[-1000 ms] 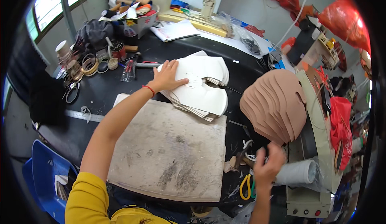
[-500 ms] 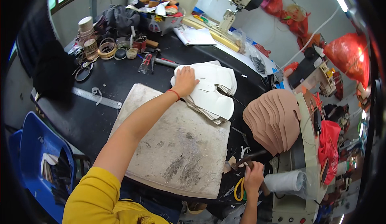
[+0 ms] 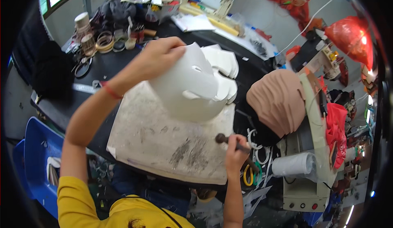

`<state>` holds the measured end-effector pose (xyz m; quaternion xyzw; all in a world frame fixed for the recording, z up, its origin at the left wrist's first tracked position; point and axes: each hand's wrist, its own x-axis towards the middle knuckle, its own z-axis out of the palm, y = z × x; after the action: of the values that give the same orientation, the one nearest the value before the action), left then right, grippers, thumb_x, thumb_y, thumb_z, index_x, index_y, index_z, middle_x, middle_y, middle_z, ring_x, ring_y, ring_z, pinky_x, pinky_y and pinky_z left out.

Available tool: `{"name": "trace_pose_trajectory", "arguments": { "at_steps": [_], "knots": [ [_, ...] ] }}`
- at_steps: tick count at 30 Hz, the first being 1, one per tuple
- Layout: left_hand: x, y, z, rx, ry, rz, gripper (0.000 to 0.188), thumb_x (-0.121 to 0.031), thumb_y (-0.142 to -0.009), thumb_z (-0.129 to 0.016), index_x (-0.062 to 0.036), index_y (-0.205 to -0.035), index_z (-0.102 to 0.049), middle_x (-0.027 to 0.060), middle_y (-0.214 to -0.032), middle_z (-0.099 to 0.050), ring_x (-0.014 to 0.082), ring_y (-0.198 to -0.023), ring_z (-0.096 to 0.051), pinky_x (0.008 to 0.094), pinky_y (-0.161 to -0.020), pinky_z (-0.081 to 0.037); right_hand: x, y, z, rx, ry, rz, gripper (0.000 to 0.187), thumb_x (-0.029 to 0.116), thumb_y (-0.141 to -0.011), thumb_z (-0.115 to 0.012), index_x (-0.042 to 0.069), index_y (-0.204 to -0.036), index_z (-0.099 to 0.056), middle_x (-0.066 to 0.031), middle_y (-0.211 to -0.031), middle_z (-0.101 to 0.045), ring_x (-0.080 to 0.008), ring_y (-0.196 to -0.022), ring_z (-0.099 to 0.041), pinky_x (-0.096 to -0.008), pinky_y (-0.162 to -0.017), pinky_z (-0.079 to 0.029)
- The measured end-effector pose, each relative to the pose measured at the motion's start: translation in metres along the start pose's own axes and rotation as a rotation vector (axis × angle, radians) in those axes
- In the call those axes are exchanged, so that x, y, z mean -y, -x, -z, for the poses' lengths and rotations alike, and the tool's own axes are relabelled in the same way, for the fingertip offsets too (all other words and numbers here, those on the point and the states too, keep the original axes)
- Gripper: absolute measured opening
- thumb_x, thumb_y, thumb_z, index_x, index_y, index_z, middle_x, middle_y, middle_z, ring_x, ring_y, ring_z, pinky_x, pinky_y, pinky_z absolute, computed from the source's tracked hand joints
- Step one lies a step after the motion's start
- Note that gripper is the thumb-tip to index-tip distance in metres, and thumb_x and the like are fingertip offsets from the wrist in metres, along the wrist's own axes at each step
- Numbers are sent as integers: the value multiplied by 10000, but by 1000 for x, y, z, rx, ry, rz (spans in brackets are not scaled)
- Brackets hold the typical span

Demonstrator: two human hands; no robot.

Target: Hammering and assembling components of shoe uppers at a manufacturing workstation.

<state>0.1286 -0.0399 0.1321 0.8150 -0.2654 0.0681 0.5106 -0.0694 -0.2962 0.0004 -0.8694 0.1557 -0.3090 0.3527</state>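
My left hand [image 3: 163, 54] grips the upper left edge of a white cut-out sheet piece [image 3: 190, 80] with slots in it. The piece hangs tilted and blurred over the far part of a worn pale slab [image 3: 163, 142]. Behind it, partly hidden, lies a stack of similar white pieces [image 3: 223, 62]. A dark hammer [image 3: 221, 138] with a rounded head is in my right hand [image 3: 235, 156], above the slab's right edge. Yellow-handled scissors [image 3: 247, 175] and white scraps lie beside that hand.
Fanned tan pieces [image 3: 278, 101] are piled at the right, by a wrapped white roll [image 3: 291, 164]. Tape rolls [image 3: 105, 43] and jars stand at the far left. A blue bin [image 3: 41, 162] is at the near left, a sewing machine [image 3: 225, 3] at the back.
My left hand has lifted a white piece off the stack and brought it left and nearer. My right hand has raised the hammer and moved it left, to the slab's edge.
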Motion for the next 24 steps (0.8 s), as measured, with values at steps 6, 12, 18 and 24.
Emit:
{"name": "trace_pose_trajectory", "arguments": {
  "at_steps": [6,12,18,24],
  "knots": [
    [74,125,10,297,-190,239,175,-105,-831,-581,-17,-981,-599,92,-827,-593,172,-763,-568,285,-684,-447,0,-12,-9,-186,133,91,276,234,-881,-594,-41,-860,-600,-107,-705,-587,-165,-639,-535,-307,-611,-433],
    [48,126,-54,529,-65,-463,350,-159,-747,-682,-116,-1082,-591,88,-1150,-531,288,-1192,-426,411,-985,-357,8,-16,-12,-103,80,-50,297,242,-908,-541,-40,-838,-607,-124,-709,-583,-199,-680,-542,-331,-656,-413],
    [77,128,-86,688,-183,-687,243,-188,-754,-631,-98,-979,-608,57,-1140,-551,258,-1159,-471,415,-1029,-309,2,-3,-4,26,-143,-116,399,309,-946,-446,-27,-800,-602,-64,-719,-576,-138,-677,-525,-280,-642,-420],
    [54,152,-88,529,-136,-339,93,-142,-735,-625,-104,-816,-652,62,-1134,-552,274,-1108,-471,417,-954,-344,46,34,-22,153,-33,207,283,175,-855,-435,53,-656,-595,-37,-643,-587,-160,-584,-472,-332,-728,-323]
  ]
}}
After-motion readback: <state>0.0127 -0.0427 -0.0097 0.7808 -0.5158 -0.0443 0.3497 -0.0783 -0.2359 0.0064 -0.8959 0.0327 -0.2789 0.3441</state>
